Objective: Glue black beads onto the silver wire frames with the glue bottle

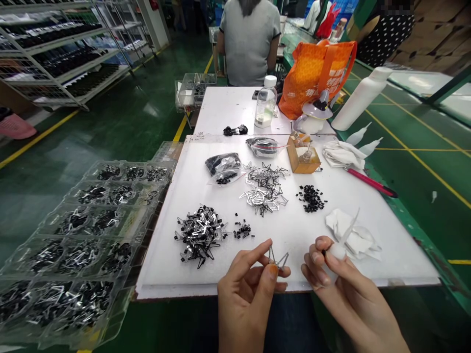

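Near the table's front edge, my left hand (250, 289) is closed, with a thin bent metal clip (278, 261) pinched between thumb and fingers. To its right, my right hand (342, 284) is closed on a small white dropper (338, 250), its thin tip pointing up. A small black piece (324, 253) sits at the same fingertips. The two hands are apart. Beyond them lie a pile of loose bent metal clips (265, 189) and a heap of small black pieces (311, 198). On the left is a pile of clips with black pieces among them (201, 230).
Several loose black pieces (243, 230) lie mid-table. Behind are plastic bags (225, 165), a wooden block (304, 159), a red cutter (371, 182), a crumpled tissue (362, 241), a bottle (266, 103) and an orange bag (309, 78). Clear compartment trays (127, 230) stand left. A person (250, 41) sits ahead.
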A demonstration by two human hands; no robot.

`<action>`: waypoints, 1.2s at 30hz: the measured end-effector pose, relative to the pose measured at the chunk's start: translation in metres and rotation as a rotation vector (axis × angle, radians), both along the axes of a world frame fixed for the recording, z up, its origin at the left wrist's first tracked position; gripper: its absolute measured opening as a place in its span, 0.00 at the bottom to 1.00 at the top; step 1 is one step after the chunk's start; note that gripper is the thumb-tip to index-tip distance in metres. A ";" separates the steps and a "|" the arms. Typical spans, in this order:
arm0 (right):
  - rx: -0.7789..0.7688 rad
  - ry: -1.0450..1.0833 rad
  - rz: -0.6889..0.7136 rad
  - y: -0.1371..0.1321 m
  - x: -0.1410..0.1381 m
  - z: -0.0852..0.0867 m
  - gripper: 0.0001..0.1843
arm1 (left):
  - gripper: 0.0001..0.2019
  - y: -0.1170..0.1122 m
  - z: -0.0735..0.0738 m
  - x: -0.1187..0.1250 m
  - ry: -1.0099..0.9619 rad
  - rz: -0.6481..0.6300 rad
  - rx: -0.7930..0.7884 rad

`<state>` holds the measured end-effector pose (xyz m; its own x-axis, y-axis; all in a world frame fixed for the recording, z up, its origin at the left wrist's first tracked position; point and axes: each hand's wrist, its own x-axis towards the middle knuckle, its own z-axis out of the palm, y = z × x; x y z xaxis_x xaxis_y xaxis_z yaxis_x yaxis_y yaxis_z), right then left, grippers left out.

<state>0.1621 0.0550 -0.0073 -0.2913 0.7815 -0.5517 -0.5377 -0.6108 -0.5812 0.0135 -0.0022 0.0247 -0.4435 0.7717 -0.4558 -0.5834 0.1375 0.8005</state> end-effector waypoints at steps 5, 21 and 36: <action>0.039 -0.015 0.012 -0.004 0.001 0.000 0.17 | 0.15 0.001 0.003 0.001 -0.005 -0.010 0.003; 0.055 -0.116 -0.069 -0.007 -0.005 0.009 0.21 | 0.12 -0.001 0.004 0.001 0.041 -0.075 -0.007; 0.118 -0.209 -0.069 -0.006 -0.007 0.013 0.19 | 0.06 -0.004 0.000 0.008 0.159 -0.053 0.051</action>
